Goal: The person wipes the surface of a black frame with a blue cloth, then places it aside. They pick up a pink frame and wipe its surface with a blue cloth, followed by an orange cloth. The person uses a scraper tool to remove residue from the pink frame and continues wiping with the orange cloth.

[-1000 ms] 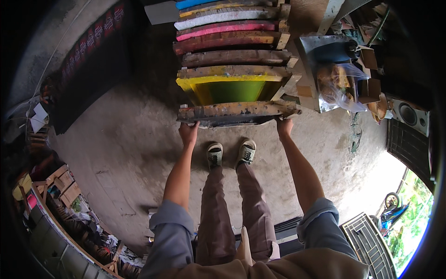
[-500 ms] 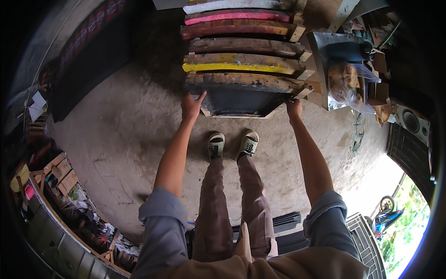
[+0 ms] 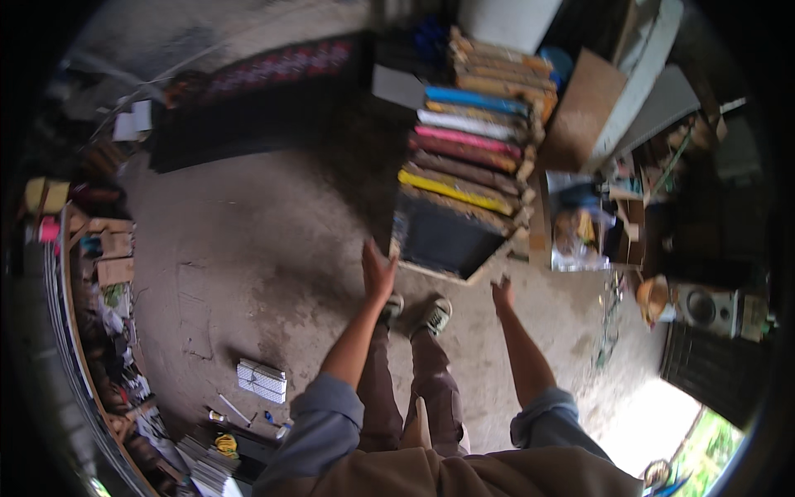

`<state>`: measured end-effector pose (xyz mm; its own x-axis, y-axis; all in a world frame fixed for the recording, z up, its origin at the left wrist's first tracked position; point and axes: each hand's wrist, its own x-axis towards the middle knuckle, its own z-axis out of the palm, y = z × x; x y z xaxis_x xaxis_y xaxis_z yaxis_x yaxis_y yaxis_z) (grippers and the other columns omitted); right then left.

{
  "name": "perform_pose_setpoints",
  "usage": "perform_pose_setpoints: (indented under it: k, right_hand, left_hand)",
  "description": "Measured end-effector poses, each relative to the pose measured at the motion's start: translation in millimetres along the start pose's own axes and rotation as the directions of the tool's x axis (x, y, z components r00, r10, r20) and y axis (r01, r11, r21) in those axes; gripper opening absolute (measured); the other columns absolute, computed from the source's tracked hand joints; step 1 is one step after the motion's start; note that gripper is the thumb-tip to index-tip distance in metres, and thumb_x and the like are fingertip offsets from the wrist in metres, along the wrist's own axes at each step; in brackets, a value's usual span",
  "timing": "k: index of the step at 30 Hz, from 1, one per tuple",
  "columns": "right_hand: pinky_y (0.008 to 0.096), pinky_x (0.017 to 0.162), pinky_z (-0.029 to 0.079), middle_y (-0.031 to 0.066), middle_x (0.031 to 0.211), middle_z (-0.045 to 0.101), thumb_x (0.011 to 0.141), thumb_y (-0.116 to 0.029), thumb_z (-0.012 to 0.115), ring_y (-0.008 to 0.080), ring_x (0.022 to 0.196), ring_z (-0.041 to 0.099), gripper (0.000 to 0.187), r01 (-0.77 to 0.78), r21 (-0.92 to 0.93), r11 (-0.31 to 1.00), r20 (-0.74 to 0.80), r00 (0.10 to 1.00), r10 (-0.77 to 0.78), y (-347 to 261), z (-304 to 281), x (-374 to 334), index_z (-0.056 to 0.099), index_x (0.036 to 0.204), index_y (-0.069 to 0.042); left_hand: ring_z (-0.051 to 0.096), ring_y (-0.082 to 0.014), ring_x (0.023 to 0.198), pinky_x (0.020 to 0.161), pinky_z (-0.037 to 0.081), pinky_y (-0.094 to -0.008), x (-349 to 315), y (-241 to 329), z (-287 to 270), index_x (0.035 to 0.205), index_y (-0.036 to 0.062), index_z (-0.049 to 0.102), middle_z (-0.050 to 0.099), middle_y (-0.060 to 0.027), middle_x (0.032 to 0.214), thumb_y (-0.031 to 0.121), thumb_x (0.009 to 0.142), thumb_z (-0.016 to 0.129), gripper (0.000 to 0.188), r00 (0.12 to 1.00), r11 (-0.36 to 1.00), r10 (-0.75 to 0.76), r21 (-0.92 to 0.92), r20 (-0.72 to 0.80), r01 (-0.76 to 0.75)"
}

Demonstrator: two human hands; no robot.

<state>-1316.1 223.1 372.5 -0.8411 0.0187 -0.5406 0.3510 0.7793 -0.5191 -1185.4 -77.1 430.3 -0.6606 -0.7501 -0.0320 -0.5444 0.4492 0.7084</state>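
Observation:
A row of wooden frames with paint-stained edges stands ahead of me. The nearest frame (image 3: 451,236) has a dark panel inside a worn wooden border and leans with its lower edge toward me. Just behind it is a frame with a yellow edge (image 3: 455,192). My left hand (image 3: 378,272) is at the nearest frame's lower left corner, its fingers stretched and thumb apart; whether it still touches the wood I cannot tell. Off the lower right corner, my right hand (image 3: 503,294) is held away from the frame, fingers apart and nothing in them.
Right of the frames is a bench (image 3: 571,261) with a plastic bag and boxes. A speaker (image 3: 706,308) stands farther right. A dark panel (image 3: 248,116) lies at the far left. A white patterned bundle (image 3: 262,381) rests on the concrete floor, near a cluttered shelf (image 3: 116,306).
Both hands have come off their grip on the nearest frame's sides, the right one clearly apart. My view has turned, so the frames appear tilted and more of the row shows.

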Motion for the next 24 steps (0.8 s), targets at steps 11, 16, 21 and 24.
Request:
perform_pose_setpoints:
  k: [11,16,21,24]
  right_hand:
    - [0.0312,0.05,0.049,0.0104,0.076,0.065,0.075,-0.011,0.06,0.0171,0.055,0.06,0.028,0.384,-0.127,0.914,0.177,0.916,-0.36,73,76,-94,0.063,0.103,-0.006]
    - [0.0324,0.05,0.049,0.0095,0.073,0.062,0.076,-0.012,0.06,0.0181,0.055,0.059,0.026,0.671,-0.15,0.726,0.306,0.73,-0.611,-3,133,-189,0.061,0.1,-0.004]
    - [0.0322,0.061,0.053,0.0094,0.08,0.066,0.076,-0.013,0.06,0.0187,0.069,0.064,0.024,0.873,-0.025,0.487,0.571,0.412,-0.71,-76,199,-292,0.063,0.099,-0.005]
    - [0.0351,0.07,0.051,0.0118,0.085,0.067,0.077,-0.016,0.059,0.0242,0.078,0.065,0.023,0.975,0.109,0.195,0.812,0.026,-0.584,-89,233,-437,0.065,0.098,-0.009]
  left_hand:
    - [0.028,-0.0375,0.128,0.104,0.029,-0.0458,-229,-78,-181,0.135,0.0016,0.026,0.028,-0.0229,0.138,0.031,0.077,0.067,0.076,0.948,0.945,-0.288,0.121,-0.134,0.304]
    - [0.03,-0.038,0.126,0.103,0.029,-0.0451,-371,-134,-256,0.133,-0.0007,0.028,0.031,-0.0225,0.137,0.026,0.076,0.067,0.075,0.728,0.818,-0.574,-0.212,-0.375,0.535]
    - [0.037,-0.0377,0.12,0.101,0.032,-0.044,-486,-176,-293,0.131,-0.0008,0.032,0.04,-0.0219,0.129,0.024,0.074,0.07,0.072,0.548,0.779,-0.605,-0.288,-0.577,0.557]
    - [0.04,-0.0369,0.117,0.098,0.034,-0.0444,-590,-202,-307,0.129,0.0026,0.034,0.043,-0.0214,0.123,0.026,0.074,0.07,0.07,0.206,0.52,-0.792,-0.457,-0.575,0.721]
